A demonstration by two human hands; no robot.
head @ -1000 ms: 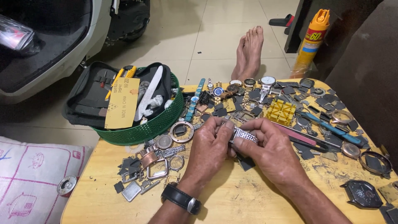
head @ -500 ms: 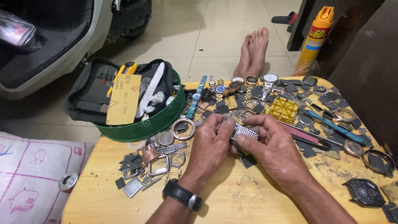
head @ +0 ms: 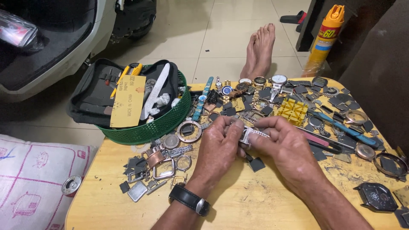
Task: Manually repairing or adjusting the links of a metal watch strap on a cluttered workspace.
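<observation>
Both my hands meet over the middle of a yellow wooden table (head: pixel 255 200). My left hand (head: pixel 221 147), with a black wristwatch (head: pixel 189 199) on its wrist, pinches one end of a silver metal watch band (head: pixel 254 134). My right hand (head: pixel 285 147) grips the other end of the same band, fingers curled around it. Around them lie several watch cases, bezels and dark flat parts. A round silver bezel ring (head: pixel 188 130) lies just left of my left hand.
A green plastic basket (head: pixel 164 123) holding a black tool pouch sits at the table's left back corner. A yellow block (head: pixel 293 110), blue-handled tool (head: pixel 341 127) and pink-handled tool (head: pixel 317 139) lie right. An orange spray can (head: pixel 326 36), bare feet (head: pixel 260 49) and a scooter stand beyond.
Both hands stay on the watch band with only slight finger shifts. The view has tilted a little, so the table sits slightly lower in frame.
</observation>
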